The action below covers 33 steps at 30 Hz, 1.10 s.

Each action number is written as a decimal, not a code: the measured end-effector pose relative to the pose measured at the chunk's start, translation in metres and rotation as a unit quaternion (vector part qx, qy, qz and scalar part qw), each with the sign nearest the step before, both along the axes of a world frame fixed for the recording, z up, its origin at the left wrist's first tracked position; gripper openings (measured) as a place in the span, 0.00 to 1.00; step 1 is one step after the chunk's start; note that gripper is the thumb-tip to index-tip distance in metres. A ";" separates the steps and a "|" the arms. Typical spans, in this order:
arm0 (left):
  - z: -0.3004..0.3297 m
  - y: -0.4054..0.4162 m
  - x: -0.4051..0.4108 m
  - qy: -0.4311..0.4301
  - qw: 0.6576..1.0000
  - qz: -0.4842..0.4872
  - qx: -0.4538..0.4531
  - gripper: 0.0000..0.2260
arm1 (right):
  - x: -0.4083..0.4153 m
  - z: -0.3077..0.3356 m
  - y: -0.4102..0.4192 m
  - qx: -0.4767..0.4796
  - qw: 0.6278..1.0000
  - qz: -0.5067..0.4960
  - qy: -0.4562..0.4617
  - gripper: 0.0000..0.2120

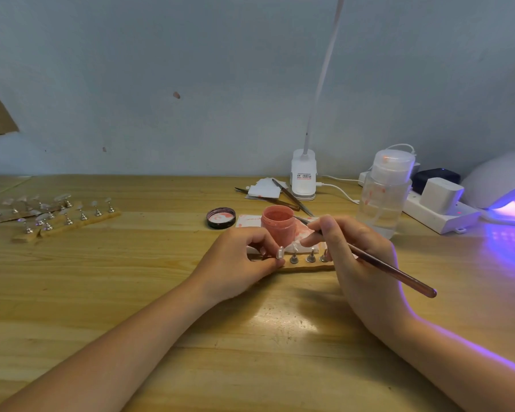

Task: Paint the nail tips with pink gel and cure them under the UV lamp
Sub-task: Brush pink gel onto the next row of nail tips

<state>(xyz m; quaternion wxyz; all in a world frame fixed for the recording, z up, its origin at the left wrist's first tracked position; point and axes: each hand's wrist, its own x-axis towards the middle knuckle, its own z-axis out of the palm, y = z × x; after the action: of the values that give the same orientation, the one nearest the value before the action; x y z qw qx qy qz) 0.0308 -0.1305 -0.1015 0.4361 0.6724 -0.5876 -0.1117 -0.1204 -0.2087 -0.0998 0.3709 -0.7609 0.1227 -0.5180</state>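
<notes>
open pink gel jar (pixel 278 223), lid (pixel 221 217) beside; left hand (pixel 238 263) pinches nail tip (pixel 279 253), right hand (pixel 360 257) grips brush (pixel 393 270); uv lamp (pixel 503 185) lit; wooden table (pixel 131 278).

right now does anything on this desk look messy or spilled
Yes: pink smears stain the white paper under the open gel jar and mark the clear bottle. Two pink spots dot the wall. The jar's lid lies off to its left.
</notes>
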 end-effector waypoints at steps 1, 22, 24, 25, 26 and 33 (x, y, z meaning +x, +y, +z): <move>0.000 0.001 0.000 -0.009 1.000 -0.002 -0.003 0.13 | 0.000 -0.001 0.000 0.009 1.000 0.002 -0.003 0.09; 0.002 0.004 -0.001 0.085 0.979 0.037 -0.181 0.07 | 0.042 0.047 -0.051 0.028 0.994 -0.044 0.096 0.14; 0.001 0.004 0.000 0.095 0.976 0.037 -0.190 0.05 | 0.050 0.047 -0.054 0.006 0.987 -0.068 0.142 0.17; 0.000 0.003 0.000 0.098 0.976 0.038 -0.193 0.04 | 0.054 0.046 -0.056 -0.002 0.983 -0.079 0.165 0.19; 0.000 0.003 0.001 0.100 0.975 0.038 -0.192 0.04 | 0.057 0.046 -0.056 -0.013 0.978 -0.089 0.189 0.20; 0.000 0.002 0.001 0.119 0.974 0.040 -0.189 0.05 | 0.072 0.044 -0.055 -0.080 0.947 -0.120 0.288 0.23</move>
<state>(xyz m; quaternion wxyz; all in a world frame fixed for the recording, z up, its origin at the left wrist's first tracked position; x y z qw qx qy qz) 0.0320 -0.1287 -0.1018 0.6262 0.5825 -0.5147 -0.0606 -0.0480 -0.2633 -0.0557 0.1930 -0.8846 0.2722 -0.3259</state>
